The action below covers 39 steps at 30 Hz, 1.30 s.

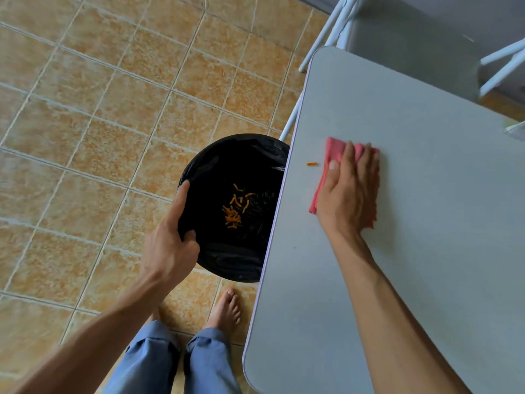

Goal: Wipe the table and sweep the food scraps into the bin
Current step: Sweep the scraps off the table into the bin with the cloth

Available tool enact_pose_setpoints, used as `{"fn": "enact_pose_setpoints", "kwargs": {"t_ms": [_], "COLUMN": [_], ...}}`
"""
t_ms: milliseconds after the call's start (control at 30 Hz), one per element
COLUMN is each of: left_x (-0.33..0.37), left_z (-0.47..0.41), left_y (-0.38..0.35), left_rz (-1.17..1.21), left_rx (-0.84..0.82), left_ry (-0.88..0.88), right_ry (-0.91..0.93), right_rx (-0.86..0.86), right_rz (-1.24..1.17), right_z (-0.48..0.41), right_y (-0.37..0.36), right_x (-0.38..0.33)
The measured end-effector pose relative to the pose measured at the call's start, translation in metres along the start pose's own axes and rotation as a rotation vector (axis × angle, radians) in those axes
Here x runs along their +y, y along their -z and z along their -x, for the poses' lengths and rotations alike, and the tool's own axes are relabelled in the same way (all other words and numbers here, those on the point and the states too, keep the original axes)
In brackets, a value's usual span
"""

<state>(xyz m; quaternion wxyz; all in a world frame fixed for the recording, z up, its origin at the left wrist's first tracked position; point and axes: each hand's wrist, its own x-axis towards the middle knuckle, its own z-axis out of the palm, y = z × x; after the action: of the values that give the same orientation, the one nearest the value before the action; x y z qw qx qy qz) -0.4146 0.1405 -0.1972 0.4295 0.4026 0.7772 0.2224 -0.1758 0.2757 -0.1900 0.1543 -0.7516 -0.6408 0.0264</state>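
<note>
Flat on the pink cloth (pixel 319 191), my right hand (pixel 349 191) presses it to the bench (pixel 412 251) near the edge; my left hand (pixel 170 243) grips the bin (pixel 235 260) rim just below. One orange scrap (pixel 312 164), light and dry, should slide easily. The soft cloth bunches, so I'd judge a flat palm suits best.

The single head-worn camera is looking steeply down from standing height, its wide angle bending the tiled floor (pixel 85 123) filling the left of the frame. The grey table (pixel 412 194) is occupying the right, the black bin (pixel 227 257) sitting at centre, with both forearms entering from the bottom edge.
</note>
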Motion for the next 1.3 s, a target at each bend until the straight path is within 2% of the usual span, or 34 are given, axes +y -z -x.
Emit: {"fn": "enact_pose_setpoints", "kwargs": {"t_ms": [367,433,533,633,867,1033,1167,1300], "left_x": [0.005,0.005,0.004,0.001,-0.013,-0.026,-0.040,-0.053], "left_z": [0.003,0.003,0.002,0.001,0.000,-0.004,-0.010,-0.012], "left_y": [-0.009,-0.008,-0.004,0.000,0.016,0.035,0.051,0.072], "left_rz": [0.008,0.002,-0.024,-0.025,0.021,0.060,0.054,0.040], "left_rx": [0.031,0.024,0.019,0.018,0.053,0.071,0.101,0.118], "left_ry": [-0.010,-0.020,-0.035,-0.040,0.004,0.038,0.060,0.062], "right_ry": [0.448,0.430,0.221,0.060,0.001,0.125,0.235,0.285], "right_rx": [-0.055,-0.043,0.029,-0.015,-0.099,-0.023,-0.171,-0.289], "right_rz": [-0.106,-0.120,-0.056,0.000,-0.010,-0.108,-0.246,-0.188], "right_z": [0.048,0.051,0.047,0.046,0.047,0.077,0.112,0.125], "right_y": [-0.009,-0.008,-0.001,0.009,0.022,0.029,0.019,-0.007], "right_x": [-0.037,-0.026,-0.005,0.003,-0.011,-0.057,-0.108,-0.129]}}
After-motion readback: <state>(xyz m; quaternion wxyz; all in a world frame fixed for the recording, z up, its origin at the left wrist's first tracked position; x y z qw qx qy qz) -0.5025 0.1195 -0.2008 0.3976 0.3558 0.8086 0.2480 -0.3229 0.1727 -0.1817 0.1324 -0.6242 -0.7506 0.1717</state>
